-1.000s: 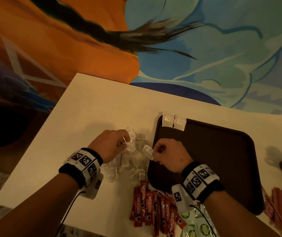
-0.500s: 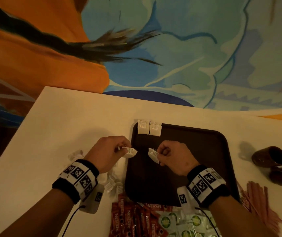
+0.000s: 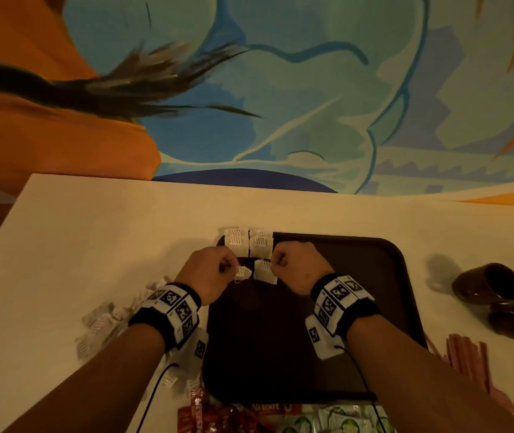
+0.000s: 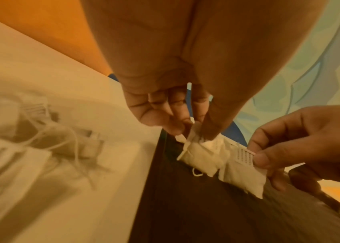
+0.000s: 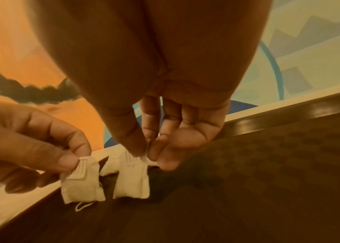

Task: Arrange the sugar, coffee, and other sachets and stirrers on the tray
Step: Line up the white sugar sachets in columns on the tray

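both hands are now further up the dark tray (image 3: 358, 307) — the left hand (image 3: 208, 276) pinching one white sachet (image 3: 243, 272) by its top, the right hand (image 3: 296, 265) pinching another (image 3: 264, 270), just below two lying sachets (image 3: 249, 243). red sticks (image 3: 261, 409) reading "nescafe" are lying at the near edge.

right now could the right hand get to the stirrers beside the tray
Probably yes, once freed: the right hand pinches a tea bag over the tray. The stirrers lie on the table right of the tray, with nothing between them and that arm.
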The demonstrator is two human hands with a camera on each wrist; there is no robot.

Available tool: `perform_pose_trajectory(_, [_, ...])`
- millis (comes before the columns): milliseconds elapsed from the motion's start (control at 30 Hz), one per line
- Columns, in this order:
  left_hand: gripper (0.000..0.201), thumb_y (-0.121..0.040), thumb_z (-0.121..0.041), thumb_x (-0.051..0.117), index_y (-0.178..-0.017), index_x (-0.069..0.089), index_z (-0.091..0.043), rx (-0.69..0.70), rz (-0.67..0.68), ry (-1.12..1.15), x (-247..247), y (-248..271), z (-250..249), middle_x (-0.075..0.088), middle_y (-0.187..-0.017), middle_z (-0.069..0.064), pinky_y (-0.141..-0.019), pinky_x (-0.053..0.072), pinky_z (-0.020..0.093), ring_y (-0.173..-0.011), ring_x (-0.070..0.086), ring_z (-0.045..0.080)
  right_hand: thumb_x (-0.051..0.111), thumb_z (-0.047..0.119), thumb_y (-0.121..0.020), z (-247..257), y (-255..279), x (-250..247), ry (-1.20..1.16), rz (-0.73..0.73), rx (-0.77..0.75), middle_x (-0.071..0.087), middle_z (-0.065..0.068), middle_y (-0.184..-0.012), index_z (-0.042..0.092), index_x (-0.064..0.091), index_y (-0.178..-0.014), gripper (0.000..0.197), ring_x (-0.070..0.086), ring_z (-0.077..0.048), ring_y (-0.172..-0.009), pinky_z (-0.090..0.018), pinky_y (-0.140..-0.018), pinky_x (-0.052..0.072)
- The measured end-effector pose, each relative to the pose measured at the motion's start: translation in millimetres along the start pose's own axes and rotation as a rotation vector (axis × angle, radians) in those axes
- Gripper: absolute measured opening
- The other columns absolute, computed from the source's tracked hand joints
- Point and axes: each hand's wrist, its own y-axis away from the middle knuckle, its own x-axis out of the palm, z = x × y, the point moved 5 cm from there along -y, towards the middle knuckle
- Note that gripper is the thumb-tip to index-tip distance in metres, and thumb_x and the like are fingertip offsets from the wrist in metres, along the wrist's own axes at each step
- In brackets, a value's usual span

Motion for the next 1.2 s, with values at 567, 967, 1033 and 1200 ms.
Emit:
perform_pose_trajectory(567, [0.01, -0.086, -0.019, 0.072, -0.091, 0.067, -0.027, -0.029, -0.223, 0.01, -3.7, -41.8, 13.0, 0.067, -0.091, -0.006, -0.077, 0.056, 0.033, -0.082, 0.063, 0.012, 0.068, 0.021, -0.093, 0.4, -40.4, 1.4, -0.054, -0.14, 0.067, 0.071, -0.003, -0.101, 0.023, 0.067, -0.094, 0.002, 0.068, -0.022, -0.092, -0.041, -0.086, 0.06])
perform_pose_trajectory(967, [0.008, -0.087, -0.021, 0.072, -0.09, 0.066, -0.025, -0.044, -0.247, 0.012, -3.0, -40.2, 13.1, 0.065, -0.091, -0.005, -0.076, 0.058, 0.039, -0.083, 0.062, 0.016, 0.067, 0.023, -0.093, -0.4, -42.7, 1.9, -0.062, -0.182, 0.084, 0.071, -0.002, -0.102, 0.021, 0.068, -0.096, 0.004, 0.068, -0.022, -0.094, -0.039, -0.085, 0.06])
perform_pose_trajectory(1033, [0.008, -0.087, -0.022, 0.072, -0.089, 0.065, -0.026, -0.043, -0.25, 0.009, -2.9, -39.8, 12.8, 0.064, -0.091, -0.005, -0.076, 0.058, 0.039, -0.084, 0.062, 0.016, 0.068, 0.024, -0.093, -1.2, -42.4, 2.2, -0.065, -0.185, 0.094, 0.071, -0.002, -0.103, 0.021, 0.068, -0.096, 0.004, 0.068, -0.022, -0.093, -0.04, -0.085, 0.06])
perform_pose_trajectory(1200, [0.009, -0.087, -0.022, 0.071, -0.092, 0.064, -0.026, -0.048, -0.266, 0.014, -4.4, -35.9, 11.4, 0.059, -0.094, -0.004, -0.077, 0.058, 0.04, -0.086, 0.06, 0.017, 0.069, 0.026, -0.092, -3.3, -41.2, 3.7, -0.085, -0.189, 0.115, 0.071, -0.001, -0.101, 0.023, 0.067, -0.094, 0.004, 0.067, -0.02, -0.091, -0.041, -0.083, 0.061])
